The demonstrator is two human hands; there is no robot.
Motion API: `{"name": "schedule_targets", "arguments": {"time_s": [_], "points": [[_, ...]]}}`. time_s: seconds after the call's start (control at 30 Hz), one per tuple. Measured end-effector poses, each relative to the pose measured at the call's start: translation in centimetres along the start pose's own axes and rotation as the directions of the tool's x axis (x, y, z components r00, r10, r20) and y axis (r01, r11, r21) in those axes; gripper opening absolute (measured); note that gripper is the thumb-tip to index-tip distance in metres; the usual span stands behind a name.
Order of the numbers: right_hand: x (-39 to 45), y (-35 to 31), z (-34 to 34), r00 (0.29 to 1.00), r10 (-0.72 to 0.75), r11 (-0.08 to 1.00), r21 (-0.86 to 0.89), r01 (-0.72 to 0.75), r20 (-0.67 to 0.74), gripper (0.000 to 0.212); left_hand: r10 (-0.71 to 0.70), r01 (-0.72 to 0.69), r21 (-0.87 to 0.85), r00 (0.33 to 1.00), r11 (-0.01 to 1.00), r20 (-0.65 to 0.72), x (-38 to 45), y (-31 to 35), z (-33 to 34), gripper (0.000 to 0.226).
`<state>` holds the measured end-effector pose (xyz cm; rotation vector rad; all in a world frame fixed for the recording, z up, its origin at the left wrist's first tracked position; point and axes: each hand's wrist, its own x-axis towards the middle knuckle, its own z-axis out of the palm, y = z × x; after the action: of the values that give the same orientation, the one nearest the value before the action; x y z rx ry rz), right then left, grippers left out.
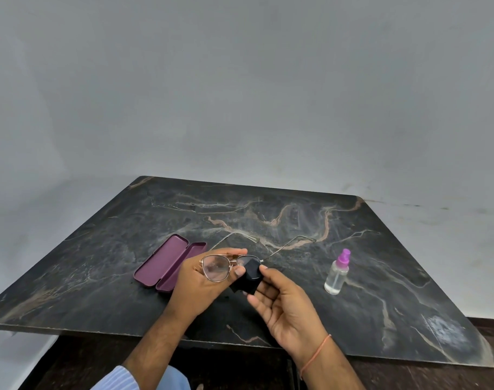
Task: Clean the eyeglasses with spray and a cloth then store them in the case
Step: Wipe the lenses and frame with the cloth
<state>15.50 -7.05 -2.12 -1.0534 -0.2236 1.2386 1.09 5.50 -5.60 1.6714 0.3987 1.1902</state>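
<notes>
1. Head view: the eyeglasses (226, 266), thin metal-framed with clear lenses, are held above the near part of the dark marbled table (381, 277), with both temples unfolded and pointing away from the person.
2. The left hand (200, 282) is curled around the frame: the fingers are laid along the top bar and the thumb is pressed at the bridge, beside the smeared lens on the left of the picture.
3. The other lens is covered by a dark cloth (250, 275), which is pinched over it by the right hand (282, 302); the thumb is seen at the cloth's upper edge and the fingers are curled beneath it.
4. A thin orange thread (316, 354) is worn around the right wrist, and a light blue striped sleeve (119, 378) is seen at the bottom edge.
5. The purple case (167, 263) is lying open on the table, just left of the left hand, lid and base side by side.
6. A small clear spray bottle (337, 274) with a purple nozzle is standing upright on the table, right of the hands and apart from them.
7. No brand, label or readable writing can be made out on the bottle, the case or the glasses.
</notes>
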Motion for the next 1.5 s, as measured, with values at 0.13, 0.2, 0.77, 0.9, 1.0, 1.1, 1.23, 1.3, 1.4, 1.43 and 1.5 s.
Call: {"name": "schedule_targets", "arguments": {"time_s": [0.13,0.2,0.77,0.9,1.0,1.1,1.23,1.3,1.4,1.43,1.5], "points": [[-0.1,-0.2,-0.2,1.000,0.000,0.998,-0.061,-0.001,-0.012,0.019,-0.054,0.054,-0.064,0.999,0.997,-0.007,0.1,-0.1,0.1,0.040],[-0.1,-0.3,-0.4,1.000,-0.016,0.996,-0.089,0.014,-0.013,0.024,-0.051,0.050,-0.046,0.999,0.998,-0.005,0.1,-0.1,0.2,0.039],[0.4,-0.5,-3.3,0.923,-0.381,0.848,-0.415,0.330,-0.044,0.013,-0.014,0.013,-0.014,0.995,1.000,-0.101,0.4,-0.5,0.5,0.028],[1.3,0.1,-3.1,0.732,-0.672,0.426,-0.751,0.505,0.110,0.009,-0.012,0.013,0.058,1.000,0.998,-0.023,0.1,-0.7,0.4,0.036],[1.7,0.8,-2.8,0.654,-0.696,0.167,-0.819,0.549,0.297,0.014,-0.004,0.005,0.070,1.000,0.998,-0.021,-0.1,-0.7,0.4,0.036],[1.6,1.6,-2.4,0.583,-0.712,0.090,-0.773,0.628,0.391,0.017,0.006,-0.004,0.059,1.000,0.998,-0.030,-0.1,-0.3,0.5,0.038],[1.6,2.0,-2.2,0.501,-0.713,0.029,-0.693,0.720,0.491,0.022,0.010,-0.009,0.038,0.999,0.999,-0.032,0.0,0.2,0.3,0.034],[1.8,1.7,-2.6,0.490,-0.701,-0.001,-0.688,0.726,0.518,0.021,0.005,-0.004,0.031,0.999,1.000,-0.032,0.0,0.1,0.2,0.036],[2.4,1.4,-3.3,0.490,-0.708,-0.091,-0.753,0.652,0.509,0.018,0.006,-0.006,0.035,1.000,0.999,-0.026,-0.1,0.1,0.3,0.040],[2.4,1.3,-3.4,0.495,-0.713,-0.103,-0.772,0.628,0.497,0.019,0.009,-0.008,0.033,1.000,0.999,-0.023,-0.1,0.2,0.4,0.040],[2.4,1.3,-3.2,0.509,-0.708,-0.091,-0.778,0.622,0.489,0.024,0.014,-0.013,0.018,1.000,1.000,-0.015,0.0,0.1,0.4,0.039]]}}
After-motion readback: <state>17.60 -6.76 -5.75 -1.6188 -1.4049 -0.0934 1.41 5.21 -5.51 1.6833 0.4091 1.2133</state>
